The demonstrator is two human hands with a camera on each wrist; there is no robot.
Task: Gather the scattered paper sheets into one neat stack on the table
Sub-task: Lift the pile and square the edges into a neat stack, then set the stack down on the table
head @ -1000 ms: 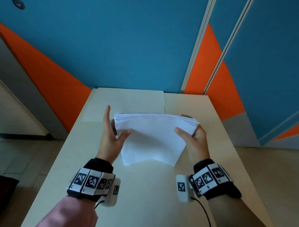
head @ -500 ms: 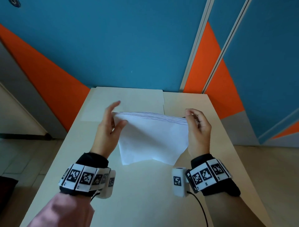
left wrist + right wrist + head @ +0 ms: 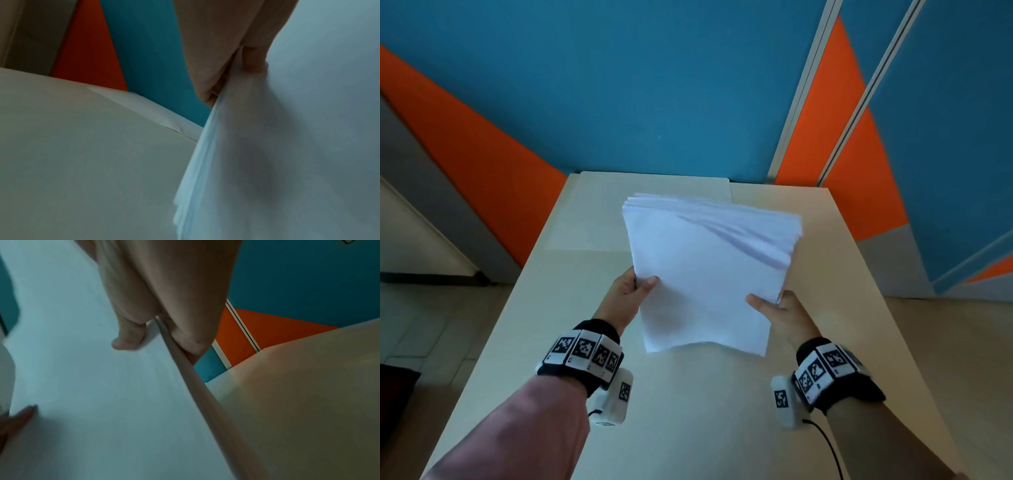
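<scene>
Both hands pinch one paper pile above the bench.
Your left hand point(image 3: 627, 291) and right hand point(image 3: 779, 308) hold the sheets point(image 3: 709, 270); far edges look fanned, so square them and lay them on the bench point(image 3: 688, 411).

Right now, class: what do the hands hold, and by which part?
The paper stack: left hand pinches its left edge, right hand its right edge, near the lower corners.
</scene>
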